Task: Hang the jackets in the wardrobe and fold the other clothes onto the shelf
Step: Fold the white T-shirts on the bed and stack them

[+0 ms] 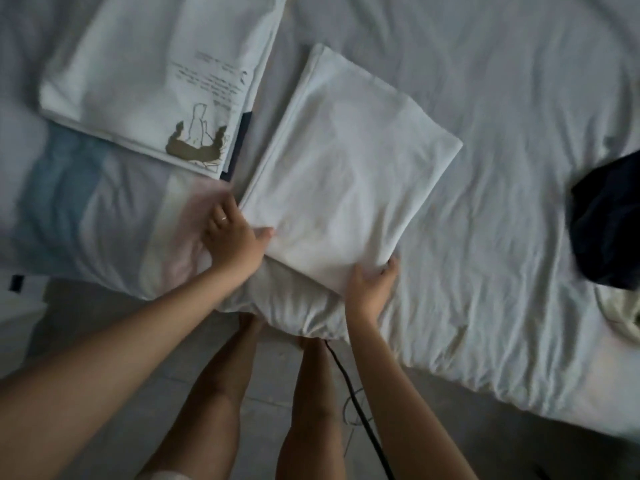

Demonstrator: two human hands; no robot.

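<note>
Here, left hand [232, 237]: it holds the near-left corner of the folded white garment [349, 168], thumb lying on top of the cloth and the fingers down along the edge. A ring [224, 219] shows on one finger.
Right hand [372, 285]: it grasps the near-right corner of the same garment, with the fingertips curled over the edge. How far the palm reaches under the cloth I cannot tell.
Folded white garment: a flat, plain rectangle lying on the bed [502, 98], set at a slant, its far corner pointing to about eleven o'clock. Its near edge rests over a bunched corner of the sheet at the edge of the bed.
Printed white T-shirt [145, 71]: folded flat at ten o'clock from the held garment and just beside it. It carries handwritten-style text and a brown-and-outline drawing near its right edge, and a dark layer [246, 128] peeks out beneath that edge.
Pastel-striped bedding [86, 209]: at nine o'clock from the left hand, with blue, lilac, cream and pink bands, partly under the printed T-shirt.
Dark garment [609, 223]: crumpled at three o'clock, at the frame's right edge, well apart from the hands.
Cream cloth [623, 313]: just below the dark garment, cut off by the frame.
Black cable [356, 407]: runs across the tiled floor [104, 323] at six o'clock, beside the person's bare legs.
</note>
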